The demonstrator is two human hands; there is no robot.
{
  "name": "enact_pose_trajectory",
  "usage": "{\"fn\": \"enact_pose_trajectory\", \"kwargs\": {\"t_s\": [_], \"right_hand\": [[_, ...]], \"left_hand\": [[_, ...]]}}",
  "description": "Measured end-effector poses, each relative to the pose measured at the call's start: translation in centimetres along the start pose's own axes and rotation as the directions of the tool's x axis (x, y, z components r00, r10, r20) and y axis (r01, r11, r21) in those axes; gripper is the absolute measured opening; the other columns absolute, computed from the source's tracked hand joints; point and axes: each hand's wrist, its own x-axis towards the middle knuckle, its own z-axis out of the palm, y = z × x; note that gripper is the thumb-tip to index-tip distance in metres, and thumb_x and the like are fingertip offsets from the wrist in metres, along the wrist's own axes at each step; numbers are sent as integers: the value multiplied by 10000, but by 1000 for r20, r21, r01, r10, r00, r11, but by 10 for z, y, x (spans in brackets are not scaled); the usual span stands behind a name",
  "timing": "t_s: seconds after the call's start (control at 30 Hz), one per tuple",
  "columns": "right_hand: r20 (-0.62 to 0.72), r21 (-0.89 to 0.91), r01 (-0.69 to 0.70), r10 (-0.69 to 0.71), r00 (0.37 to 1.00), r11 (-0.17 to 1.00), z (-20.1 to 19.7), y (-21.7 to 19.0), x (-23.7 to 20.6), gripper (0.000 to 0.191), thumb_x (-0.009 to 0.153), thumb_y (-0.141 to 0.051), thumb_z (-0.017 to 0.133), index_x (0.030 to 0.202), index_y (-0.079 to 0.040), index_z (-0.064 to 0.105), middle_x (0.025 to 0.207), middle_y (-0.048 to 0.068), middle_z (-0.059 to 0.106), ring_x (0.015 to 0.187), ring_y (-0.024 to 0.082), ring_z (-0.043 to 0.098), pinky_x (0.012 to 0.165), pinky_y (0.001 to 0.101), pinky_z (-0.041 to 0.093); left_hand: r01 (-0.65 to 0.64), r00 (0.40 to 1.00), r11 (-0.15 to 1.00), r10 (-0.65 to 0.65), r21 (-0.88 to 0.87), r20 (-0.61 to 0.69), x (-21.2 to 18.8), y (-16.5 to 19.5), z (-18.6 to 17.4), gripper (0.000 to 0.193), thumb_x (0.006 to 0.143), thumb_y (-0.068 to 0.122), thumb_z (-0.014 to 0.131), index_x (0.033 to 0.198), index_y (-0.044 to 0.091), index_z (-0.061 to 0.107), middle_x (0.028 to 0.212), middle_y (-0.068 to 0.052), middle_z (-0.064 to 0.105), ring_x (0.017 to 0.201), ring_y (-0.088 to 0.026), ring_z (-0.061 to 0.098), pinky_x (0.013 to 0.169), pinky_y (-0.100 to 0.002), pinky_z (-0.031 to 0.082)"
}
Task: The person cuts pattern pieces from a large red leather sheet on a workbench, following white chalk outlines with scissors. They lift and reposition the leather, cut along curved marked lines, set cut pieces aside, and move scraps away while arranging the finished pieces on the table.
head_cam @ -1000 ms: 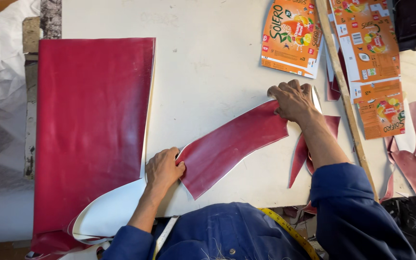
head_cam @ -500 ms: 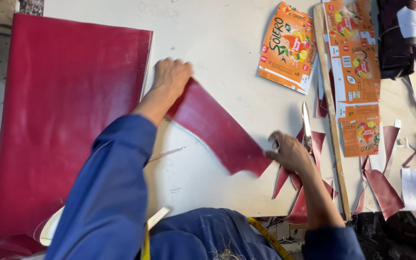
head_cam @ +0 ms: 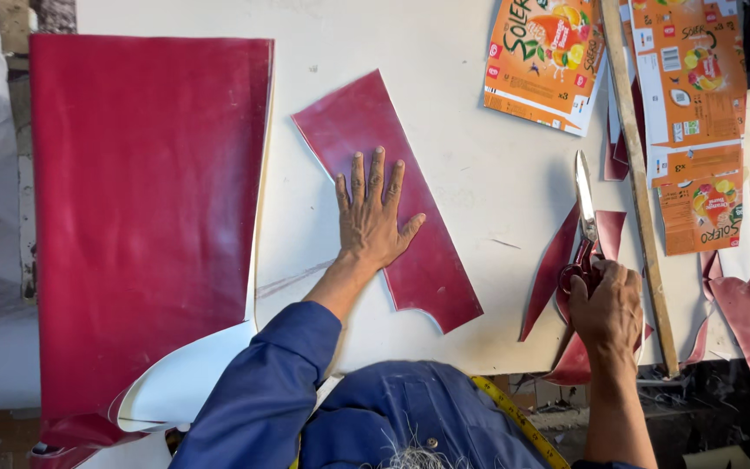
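At the far left of the white desk (head_cam: 496, 217) you have a big sheet of dark red leather-like material (head_cam: 145, 217), lying flat, with its lower corner curling up so the pale underside shows. Just beside its right edge lies a cut red strip (head_cam: 427, 269), long and set at a slant, with a small notch in its lower end. Your left hand (head_cam: 373, 219) lies flat on the middle of this strip, palm down, fingers spread apart and pointing away from you; it presses but does not grip anything. Further right, your right hand (head_cam: 605, 306) is closed around the handles of the scissors (head_cam: 585, 204), whose blades point away from you and look closed. Under and around this hand lie some narrow red offcuts (head_cam: 557, 265). Right of the scissors, a long wooden ruler (head_cam: 640, 187) runs across the desk, and flattened orange cartons (head_cam: 544, 56) lie at the top right. A yellow measuring tape (head_cam: 514, 417) hangs at your chest.
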Motion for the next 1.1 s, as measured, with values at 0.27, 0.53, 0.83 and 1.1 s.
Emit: {"fn": "enact_pose_trajectory", "kwargs": {"t_s": [0.27,0.53,0.83,1.1], "right_hand": [[395,353,-427,281,875,833,-18,4,29,232,951,-246,729,1093,-62,726,980,218,718,902,341,705,784,440,538],[386,815,-447,-231,893,-369,-1,19,-39,31,900,-45,656,913,-41,683,920,134,697,772,164,624,705,262,514],[756,600,-742,-514,405,299,20,2,-210,559,860,-560,687,824,-3,660,599,18,531,533,116,476,482,280,343],[605,621,-784,-631,485,-7,41,-55,-224,602,1007,-585,569,740,-46,541,606,-10,455,567,82,426,526,245,310]], "left_hand": [[134,950,947,-207,-293,-233,-17,-54,-25,713,1058,528,413,1604,70,372,1716,-206,156,1583,-469,123,1220,-698,140],[26,947,890,-167,-455,-273,-78,-53,-38,401,972,255,608,1305,30,620,1309,-176,621,1263,-378,583,1086,-481,481],[-282,959,953,282,-113,-21,-76,-31,-17,582,922,442,638,1471,307,501,1642,-62,298,1514,-388,234,1198,-581,259],[-296,942,954,285,40,176,-69,-39,15,653,967,629,474,1575,472,295,1711,18,96,1562,-362,38,1237,-645,62]]}}
